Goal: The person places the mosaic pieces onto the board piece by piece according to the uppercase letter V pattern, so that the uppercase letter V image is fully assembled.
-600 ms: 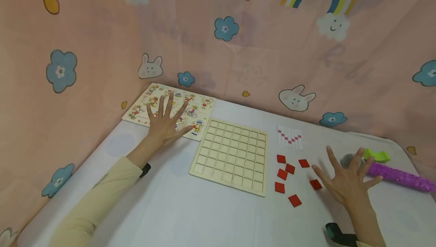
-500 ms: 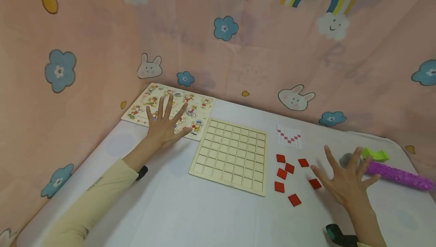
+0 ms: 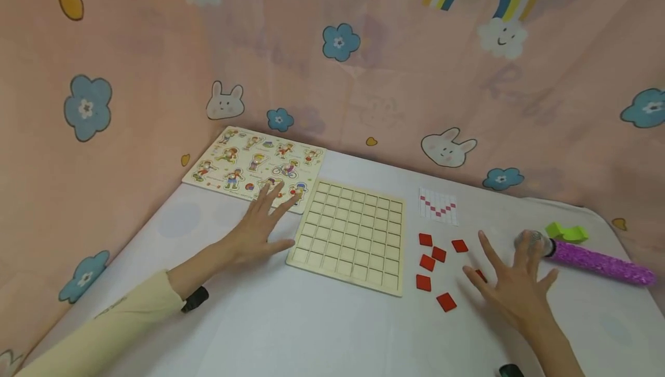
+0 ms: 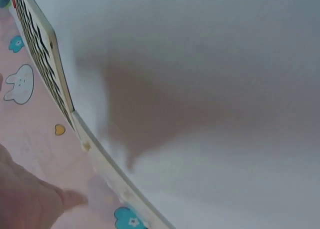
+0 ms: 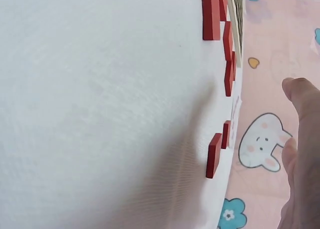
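A pale wooden grid board (image 3: 348, 235) with square recesses lies in the middle of the table. Over the table at its left, my left hand (image 3: 254, 227) is held with fingers spread, its thumb close to the board's left edge in the head view. My right hand (image 3: 516, 290) hovers with fingers apart, partly hiding one of several red square tiles (image 3: 445, 302). Those tiles lie loose between the board and that hand. Behind them is a small pattern card (image 3: 439, 206) with pink squares in a V. Both hands hold nothing.
A wooden picture puzzle board (image 3: 239, 163) lies at the back left, touching the grid board's corner in this view. At the right are a purple glittery tube (image 3: 602, 262) with a grey rounded end and a bright green block (image 3: 567, 231). A pink patterned curtain (image 3: 395, 88) stands behind.
My left hand has come down and nearer from over the picture puzzle toward the grid board's left edge. My right hand has shifted slightly left and lower, covering more of one red tile.
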